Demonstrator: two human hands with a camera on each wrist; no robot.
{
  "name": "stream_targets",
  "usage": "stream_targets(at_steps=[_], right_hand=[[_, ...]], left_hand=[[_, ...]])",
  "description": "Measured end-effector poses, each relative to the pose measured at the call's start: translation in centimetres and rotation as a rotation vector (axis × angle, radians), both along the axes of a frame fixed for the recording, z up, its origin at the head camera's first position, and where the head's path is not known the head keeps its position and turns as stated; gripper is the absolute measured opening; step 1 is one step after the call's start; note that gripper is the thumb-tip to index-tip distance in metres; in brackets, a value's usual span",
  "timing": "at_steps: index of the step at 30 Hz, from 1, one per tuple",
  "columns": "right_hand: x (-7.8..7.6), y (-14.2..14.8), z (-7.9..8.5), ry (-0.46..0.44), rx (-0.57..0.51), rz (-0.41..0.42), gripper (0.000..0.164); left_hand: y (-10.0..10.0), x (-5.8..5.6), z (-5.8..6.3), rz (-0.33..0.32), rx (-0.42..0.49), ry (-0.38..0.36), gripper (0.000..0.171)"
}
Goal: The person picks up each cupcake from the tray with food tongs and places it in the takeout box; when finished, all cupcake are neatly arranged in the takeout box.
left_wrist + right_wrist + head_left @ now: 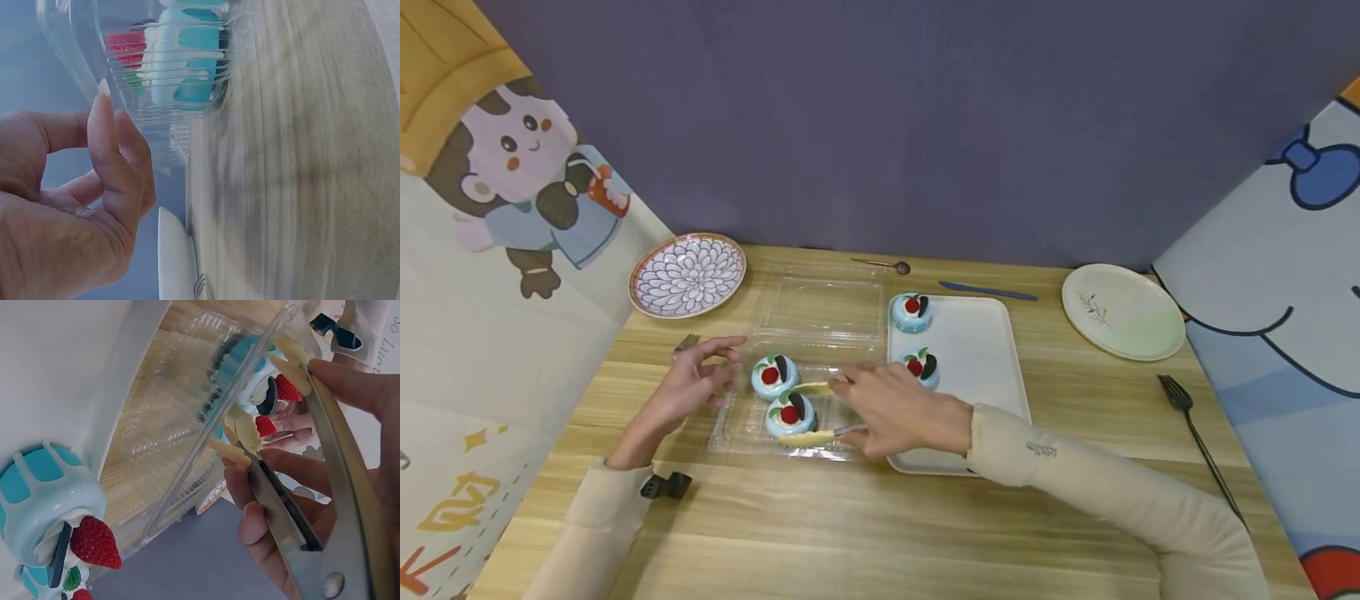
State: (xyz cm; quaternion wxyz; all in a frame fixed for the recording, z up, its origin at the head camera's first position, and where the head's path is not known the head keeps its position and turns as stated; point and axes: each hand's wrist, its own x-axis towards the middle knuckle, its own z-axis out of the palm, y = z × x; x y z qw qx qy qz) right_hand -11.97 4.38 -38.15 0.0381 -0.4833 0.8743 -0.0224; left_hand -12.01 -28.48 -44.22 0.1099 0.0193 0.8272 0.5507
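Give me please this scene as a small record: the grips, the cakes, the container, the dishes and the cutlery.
Container: clear container, lid open at the far side
Cakes inside: two, a farther cake and a nearer cake
Cakes outside: two, a far cake and a near cake, on the white tray
Right grip: holds tongs, tips apart, around the nearer cake; contact unclear
Left grip: beside the container, holding nothing
Plates: patterned plate left, pale plate right
Cutlery: spoon, blue knife, right fork, left fork
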Motion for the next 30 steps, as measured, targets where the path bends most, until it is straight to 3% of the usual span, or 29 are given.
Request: stream_targets(at_steps=[30], right_hand=[[0.1,1.5,0.5,-0.08,-0.036,-0.038,0.069]], left_hand=[[0.1,0.0,0.2,0.001,-0.009,0.016,0.05]])
